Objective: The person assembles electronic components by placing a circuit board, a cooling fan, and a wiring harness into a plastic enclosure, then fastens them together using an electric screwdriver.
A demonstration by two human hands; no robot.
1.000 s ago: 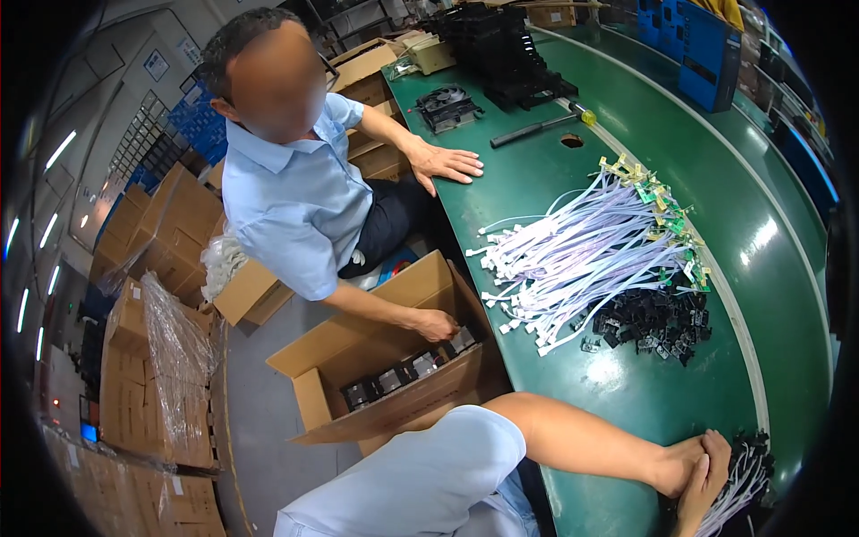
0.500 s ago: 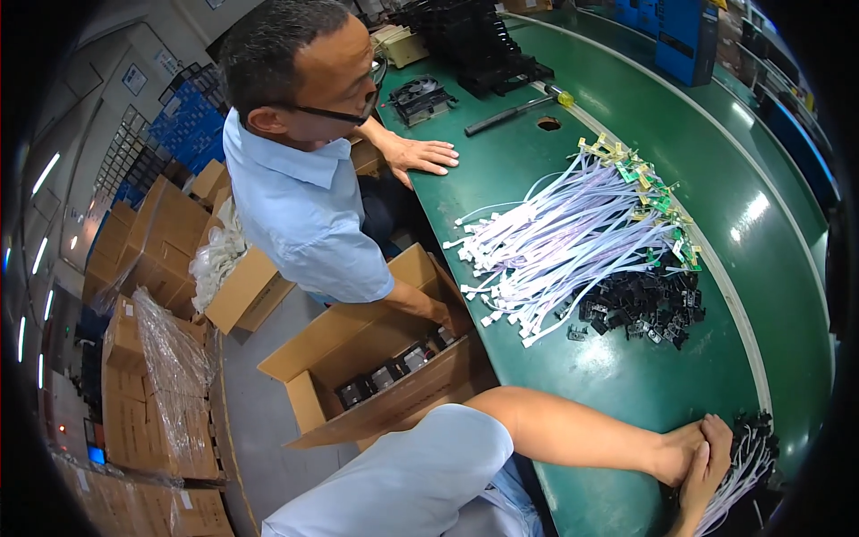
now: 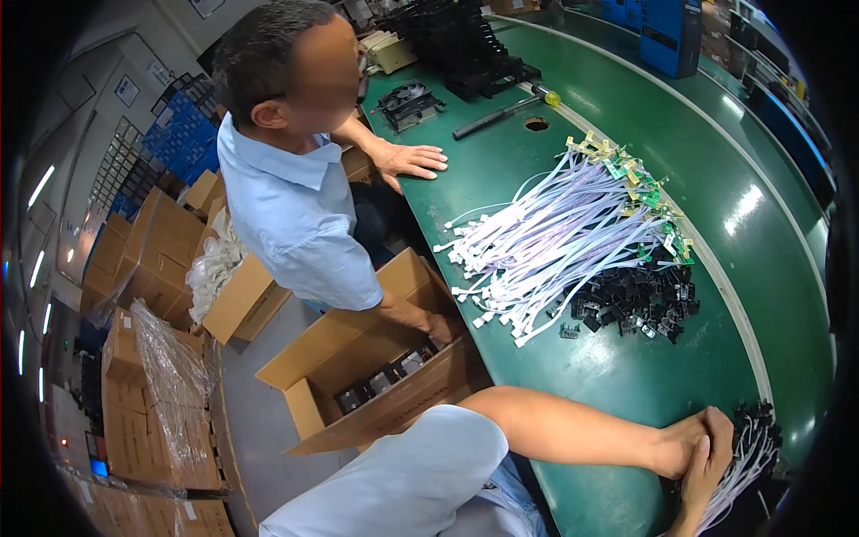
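Note:
At the lower right of the green table, my left hand (image 3: 682,441) and my right hand (image 3: 709,470) are pressed together with bent fingers. Both look closed, and whatever lies between them is hidden. Right beside them is a bundle of white cables (image 3: 750,461) with black ends (image 3: 759,417). Farther up the table lies a large pile of white cables (image 3: 555,237) with white plugs at one end and small green and yellow circuit boards (image 3: 664,204) at the other. A heap of small black plastic parts (image 3: 637,300) sits against that pile's near side.
A co-worker in a light blue shirt (image 3: 295,219) rests one hand (image 3: 410,163) on the table (image 3: 573,394) and reaches into an open cardboard box (image 3: 358,434) holding dark parts. Beyond lie a screwdriver (image 3: 506,116), a fan (image 3: 408,104) and stacked black frames (image 3: 461,45).
The view has shifted slightly, so the table and co-worker appear a little farther left. My hands stay together beside the cable bundle, with my right fingers slightly shifted.

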